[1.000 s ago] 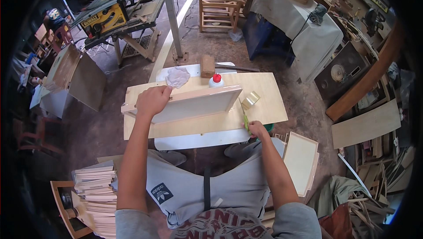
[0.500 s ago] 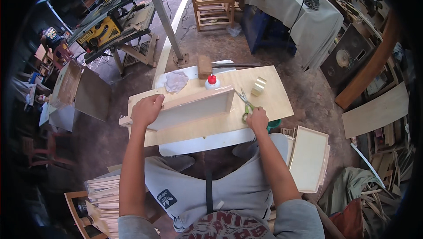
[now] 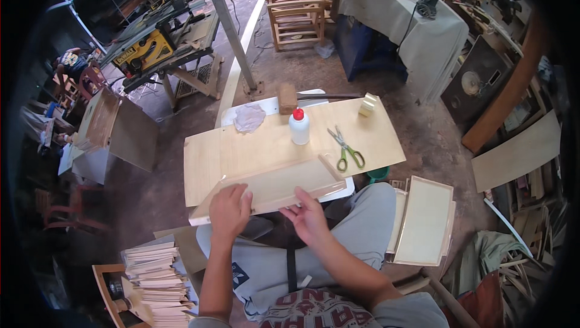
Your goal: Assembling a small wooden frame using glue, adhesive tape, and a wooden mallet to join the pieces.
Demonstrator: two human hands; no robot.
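Observation:
A shallow wooden tray (image 3: 281, 184) with a low rim leans toward me over the near edge of a plywood board (image 3: 208, 156). My left hand (image 3: 229, 208) grips its near left side, fingers laid over the rim. At the middle of the near edge, my right hand (image 3: 309, 214) holds the tray with the thumb up and the fingers partly under it. Green-handled scissors (image 3: 342, 153) lie with blades slightly apart on the board, beyond the tray. A white bottle with a red cap (image 3: 299, 130) stands left of them.
On the board's far side are a roll of tape (image 3: 368, 105), a crumpled plastic sheet (image 3: 249, 118) and a wooden mallet (image 3: 287, 99). Finished-looking trays (image 3: 423, 222) are stacked at my right. Thin wood strips (image 3: 156, 279) lie at my left. A table saw (image 3: 144, 53) stands farther off.
The tray has come nearer to me and tilted lower. My right hand has let go of the scissors, which now lie on the board, and taken the tray's near edge. The tape sits farther away.

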